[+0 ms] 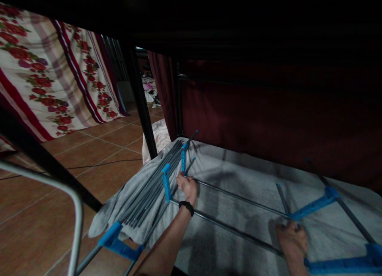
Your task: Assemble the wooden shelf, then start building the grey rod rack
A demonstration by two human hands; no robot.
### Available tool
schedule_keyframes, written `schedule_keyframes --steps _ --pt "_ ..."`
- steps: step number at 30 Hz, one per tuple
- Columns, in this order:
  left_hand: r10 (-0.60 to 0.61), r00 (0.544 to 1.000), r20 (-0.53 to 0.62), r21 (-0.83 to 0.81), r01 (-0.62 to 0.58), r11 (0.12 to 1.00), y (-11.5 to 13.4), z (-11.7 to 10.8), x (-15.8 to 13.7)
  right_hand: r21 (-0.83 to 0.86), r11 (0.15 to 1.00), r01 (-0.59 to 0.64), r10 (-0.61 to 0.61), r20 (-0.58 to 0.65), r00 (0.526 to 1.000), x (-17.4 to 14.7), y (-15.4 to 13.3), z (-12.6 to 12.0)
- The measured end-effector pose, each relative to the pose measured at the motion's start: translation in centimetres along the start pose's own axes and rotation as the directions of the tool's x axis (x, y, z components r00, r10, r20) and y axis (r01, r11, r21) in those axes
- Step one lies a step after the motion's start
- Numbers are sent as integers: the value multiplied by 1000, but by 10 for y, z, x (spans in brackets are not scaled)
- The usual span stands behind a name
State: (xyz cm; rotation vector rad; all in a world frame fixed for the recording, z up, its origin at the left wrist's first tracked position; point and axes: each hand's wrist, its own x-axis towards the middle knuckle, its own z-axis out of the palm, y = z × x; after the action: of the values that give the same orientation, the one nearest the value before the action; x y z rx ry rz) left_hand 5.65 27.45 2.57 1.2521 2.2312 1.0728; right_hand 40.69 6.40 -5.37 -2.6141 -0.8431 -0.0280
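Observation:
A half-built frame of grey metal tubes and blue plastic connectors lies across the grey bedding. My left hand, with a black band at its wrist, closes round the far tube's left end, against the foot of an upright blue connector. At the frame's right side my right hand, slightly blurred, has curled fingers at the joint of the same far tube and a slanted connector. The near tube runs under my left wrist. Several loose grey tubes lie bundled left of my left hand.
Black bed posts rise at the left, with a dark bed frame overhead. A dark red curtain hangs behind. A bent white tube stands at the near left, beside another blue connector. Tiled floor lies beyond.

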Motion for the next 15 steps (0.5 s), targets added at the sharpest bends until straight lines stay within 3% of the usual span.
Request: schedule_keyframes --steps 2,5,8,10,12,14,15 --pt "203 979 -21 -174 -203 964 32 -3 -20 85 977 196 -184 -127 975 -25 -16 6" --pt "443 886 -135 -422 -456 784 108 -8 -37 250 854 457 -404 -235 884 -82 -44 22" --pt "606 774 -183 -429 -617 660 194 -20 -26 334 735 591 -522 -277 806 -145 -65 43" --pt "703 696 -145 -362 -699 617 239 -37 -2 343 698 628 -551 -302 778 -175 -70 55" --pt "818 570 -83 -251 -806 536 263 -61 32 345 691 635 -558 -303 773 -191 -69 62" --pt "900 436 23 -98 -894 436 262 -90 69 345 698 628 -551 -301 778 -196 -66 66" --pt "910 404 92 -22 -913 407 253 -105 86 341 699 629 -554 -298 777 -196 -64 67"
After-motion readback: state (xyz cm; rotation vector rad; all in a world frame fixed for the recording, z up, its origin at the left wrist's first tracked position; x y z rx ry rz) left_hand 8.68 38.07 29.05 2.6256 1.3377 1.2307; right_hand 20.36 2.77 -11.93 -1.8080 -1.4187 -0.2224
